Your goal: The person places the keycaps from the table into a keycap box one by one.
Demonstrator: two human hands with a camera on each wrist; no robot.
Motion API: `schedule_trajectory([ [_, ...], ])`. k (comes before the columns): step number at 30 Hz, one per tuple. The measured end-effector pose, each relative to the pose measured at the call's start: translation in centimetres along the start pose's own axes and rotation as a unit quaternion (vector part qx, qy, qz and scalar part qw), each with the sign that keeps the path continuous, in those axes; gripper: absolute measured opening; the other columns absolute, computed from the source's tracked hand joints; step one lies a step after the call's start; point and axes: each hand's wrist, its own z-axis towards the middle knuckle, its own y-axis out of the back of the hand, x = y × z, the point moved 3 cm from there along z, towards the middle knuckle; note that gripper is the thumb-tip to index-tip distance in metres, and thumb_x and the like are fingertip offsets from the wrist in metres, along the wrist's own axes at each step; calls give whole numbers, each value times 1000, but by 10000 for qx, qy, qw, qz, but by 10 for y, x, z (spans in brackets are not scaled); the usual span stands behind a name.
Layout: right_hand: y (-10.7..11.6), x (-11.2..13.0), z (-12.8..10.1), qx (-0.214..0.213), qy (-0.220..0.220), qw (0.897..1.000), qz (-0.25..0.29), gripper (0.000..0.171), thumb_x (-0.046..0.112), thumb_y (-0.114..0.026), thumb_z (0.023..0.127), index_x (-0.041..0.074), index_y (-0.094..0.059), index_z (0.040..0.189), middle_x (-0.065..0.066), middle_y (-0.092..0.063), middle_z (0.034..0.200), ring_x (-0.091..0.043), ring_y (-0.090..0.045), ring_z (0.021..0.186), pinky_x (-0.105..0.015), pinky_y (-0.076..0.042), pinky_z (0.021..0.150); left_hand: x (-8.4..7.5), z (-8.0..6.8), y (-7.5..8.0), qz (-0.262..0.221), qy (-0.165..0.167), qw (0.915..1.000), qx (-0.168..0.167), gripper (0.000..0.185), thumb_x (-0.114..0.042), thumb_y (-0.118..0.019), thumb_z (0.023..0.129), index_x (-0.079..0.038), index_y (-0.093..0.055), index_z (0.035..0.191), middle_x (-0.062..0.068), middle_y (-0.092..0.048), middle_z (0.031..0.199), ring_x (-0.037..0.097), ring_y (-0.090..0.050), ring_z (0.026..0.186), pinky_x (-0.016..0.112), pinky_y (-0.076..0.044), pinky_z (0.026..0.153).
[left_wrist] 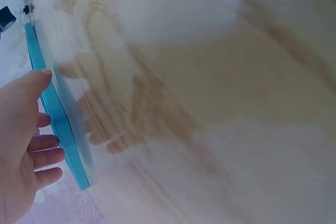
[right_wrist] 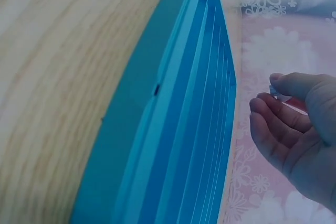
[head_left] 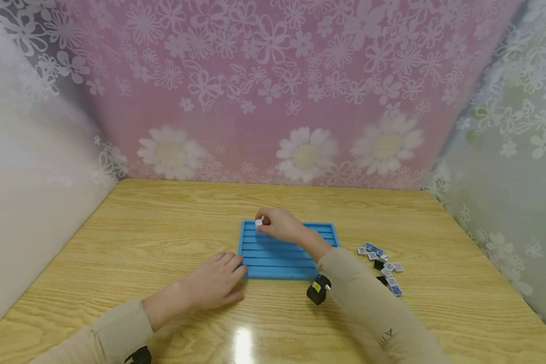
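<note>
Head view: right hand over far-left corner of blue tray, grip pinching a small white tile between thumb and fingertips. Left hand flat on wooden table, fingers relaxed and spread, tips touching tray's near-left edge, apparently steadying it. Step in hand, by the look of it: setting a tile into the tray's far groove. Next move likely to call for lowering the tile squarely into that slot and easing the pinch. Loose pile of tiles to the right of tray, on table, well apart from either hand. Tray: smooth plastic, rectangular, ribbed with long parallel grooves. Table: glossy, pale grain. Tiles: small, hard, blocky.
</note>
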Motion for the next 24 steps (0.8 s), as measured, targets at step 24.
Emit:
schedule_trajectory([
  [24, -10, 1, 29, 96, -250, 9961, -839, 17, 20, -64, 87, 8, -62, 99, 0, -59, 82, -14, -52, 70, -29, -44, 64, -1, 1, 0, -94, -32, 9994, 338, 44, -50, -53, 89, -10, -52, 105, 4, -49, 102, 19, -48, 96, 33, -43, 88],
])
